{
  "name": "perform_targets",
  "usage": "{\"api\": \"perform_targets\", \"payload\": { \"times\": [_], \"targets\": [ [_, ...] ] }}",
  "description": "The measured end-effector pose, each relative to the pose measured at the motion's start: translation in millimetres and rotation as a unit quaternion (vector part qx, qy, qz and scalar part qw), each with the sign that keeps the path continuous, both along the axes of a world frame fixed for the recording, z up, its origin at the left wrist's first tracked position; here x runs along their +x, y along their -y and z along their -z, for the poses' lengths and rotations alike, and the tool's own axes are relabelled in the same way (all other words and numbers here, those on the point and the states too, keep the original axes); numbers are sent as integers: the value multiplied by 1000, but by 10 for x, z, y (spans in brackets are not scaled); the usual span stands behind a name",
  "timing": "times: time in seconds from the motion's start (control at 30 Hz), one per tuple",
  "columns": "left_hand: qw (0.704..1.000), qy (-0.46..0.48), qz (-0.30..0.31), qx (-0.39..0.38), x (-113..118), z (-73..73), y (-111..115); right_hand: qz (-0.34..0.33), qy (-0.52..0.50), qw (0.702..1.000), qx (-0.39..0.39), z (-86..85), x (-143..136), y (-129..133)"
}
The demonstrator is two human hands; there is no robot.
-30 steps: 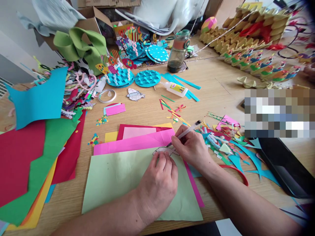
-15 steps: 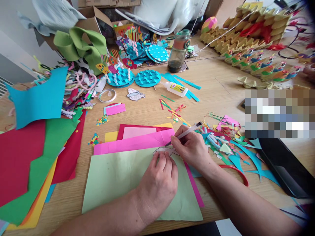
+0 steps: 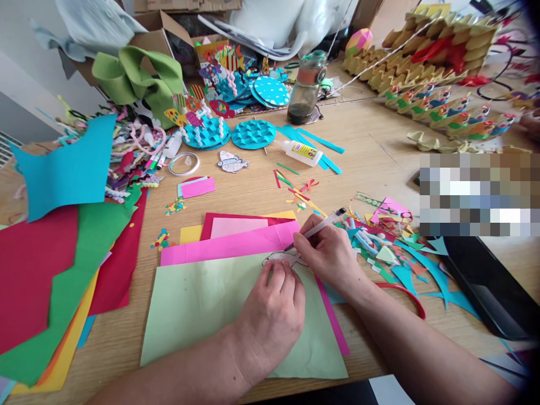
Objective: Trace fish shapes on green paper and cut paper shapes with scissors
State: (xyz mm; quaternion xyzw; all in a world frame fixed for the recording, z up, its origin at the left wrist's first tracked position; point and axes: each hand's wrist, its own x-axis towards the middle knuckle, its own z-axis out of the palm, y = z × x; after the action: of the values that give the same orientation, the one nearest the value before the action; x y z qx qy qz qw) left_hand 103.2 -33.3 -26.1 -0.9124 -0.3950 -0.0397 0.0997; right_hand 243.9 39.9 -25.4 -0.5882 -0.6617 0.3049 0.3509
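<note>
A small white paper fish cutout [image 3: 275, 257] lies at the top edge of a pale green sheet [image 3: 189, 315]. The bent, close-set fingertips of my left hand [image 3: 274, 304] press it down and cover its lower part. Closed around a slim, clear-barrelled pen [image 3: 319, 226] is my right hand [image 3: 331, 253]. The pen's tip meets the paper at the fish's upper edge, just beside the left fingers. Pink paper [image 3: 236, 243] sticks out from under the green sheet.
Coloured sheets [image 3: 37, 270] are stacked at the left. Paper scraps [image 3: 392, 253] and a black case-like object [image 3: 493, 292] lie at the right. Farther back are a glue bottle [image 3: 301, 152], fish cutouts [image 3: 233, 162], a tape roll [image 3: 184, 163], a drink bottle [image 3: 304, 87] and egg cartons [image 3: 422, 62].
The pen and my right fingers have shifted very slightly along the fish's upper edge. My left hand stays in place on the cutout.
</note>
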Motion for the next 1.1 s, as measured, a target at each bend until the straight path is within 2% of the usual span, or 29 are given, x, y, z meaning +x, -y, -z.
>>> {"api": "perform_targets", "payload": {
  "times": [0.37,0.7,1.1],
  "targets": [
    [1000,2,1,8,4,11,3,2,-7,1000,4,9,3,-7],
    [1000,7,-1,8,1,18,-1,-25,-14,999,15,28,-4,11],
    [1000,9,0,13,5,30,-5,-12,-5,1000,14,48,-3,12]
  ]
}}
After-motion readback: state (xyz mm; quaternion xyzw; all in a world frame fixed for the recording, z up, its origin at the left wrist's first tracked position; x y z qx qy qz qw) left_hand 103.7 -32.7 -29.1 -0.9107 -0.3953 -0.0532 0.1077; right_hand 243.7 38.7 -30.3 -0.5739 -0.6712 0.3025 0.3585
